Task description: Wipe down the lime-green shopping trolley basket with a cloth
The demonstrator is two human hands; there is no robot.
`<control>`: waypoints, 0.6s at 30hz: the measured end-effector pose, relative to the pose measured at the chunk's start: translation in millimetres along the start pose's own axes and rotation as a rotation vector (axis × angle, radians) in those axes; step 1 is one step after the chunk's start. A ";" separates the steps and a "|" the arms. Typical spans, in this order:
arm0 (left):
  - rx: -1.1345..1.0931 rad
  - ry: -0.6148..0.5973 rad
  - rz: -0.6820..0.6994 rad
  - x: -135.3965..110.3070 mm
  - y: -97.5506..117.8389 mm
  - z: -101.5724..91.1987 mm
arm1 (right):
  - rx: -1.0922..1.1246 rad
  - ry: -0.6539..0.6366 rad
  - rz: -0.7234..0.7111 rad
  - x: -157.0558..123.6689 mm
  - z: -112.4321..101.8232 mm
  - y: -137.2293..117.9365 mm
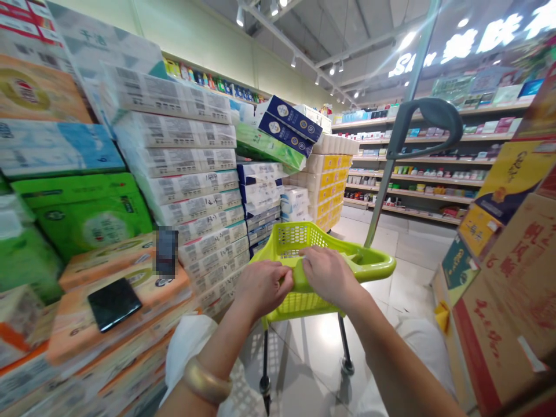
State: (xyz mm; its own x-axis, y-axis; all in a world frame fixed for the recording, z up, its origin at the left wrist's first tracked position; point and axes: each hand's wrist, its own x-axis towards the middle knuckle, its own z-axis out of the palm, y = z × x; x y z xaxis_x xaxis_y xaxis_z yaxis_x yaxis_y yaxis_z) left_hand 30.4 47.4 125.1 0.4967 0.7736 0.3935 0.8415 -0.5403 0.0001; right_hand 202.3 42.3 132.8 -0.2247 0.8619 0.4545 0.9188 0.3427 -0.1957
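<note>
A lime-green plastic shopping basket point(369, 263) stands on a wheeled frame in the aisle right in front of me. My left hand point(260, 286) is closed around its near rim. My right hand point(328, 275) grips the same rim just beside it, fingers curled over the edge. The basket looks empty as far as its inside shows. Its grey pull handle point(428, 119) rises on a pole at the far right side. A gold bangle point(206, 379) sits on my left wrist.
Stacked packs of tissue paper point(191, 191) fill the left side, with a black phone point(113, 303) lying on an orange pack. Cardboard cartons point(512, 289) are piled on the right. Shelves of goods point(434, 174) line the far wall beyond a tiled floor point(408, 255).
</note>
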 end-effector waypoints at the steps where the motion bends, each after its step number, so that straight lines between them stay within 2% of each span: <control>1: 0.003 0.002 0.007 0.5 -1.3 0.6 | 0.020 0.002 -0.030 -0.1 1.5 -4.4; 4: 0.010 0.003 0.011 1.8 -5.9 2.1 | 0.070 -0.002 -0.045 1.2 1.1 -6.4; 10: 0.002 -0.028 -0.041 6.4 -8.2 3.6 | -0.041 -0.030 0.113 7.5 -4.0 7.4; 15: 0.017 -0.058 -0.067 10.6 -7.2 1.4 | -0.022 -0.029 -0.102 11.2 6.9 -13.8; 18: 0.010 -0.060 -0.066 10.3 -8.4 0.4 | 0.015 -0.022 -0.078 11.2 5.4 -10.2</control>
State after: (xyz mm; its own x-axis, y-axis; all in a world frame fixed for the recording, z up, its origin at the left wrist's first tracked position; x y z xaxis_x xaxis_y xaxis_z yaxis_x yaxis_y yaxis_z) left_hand 28.5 60.0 128.8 0.4514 0.8264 0.3367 0.8749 -0.4841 0.0153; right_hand 188.7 50.4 135.2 -0.3030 0.8401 0.4499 0.8932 0.4150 -0.1734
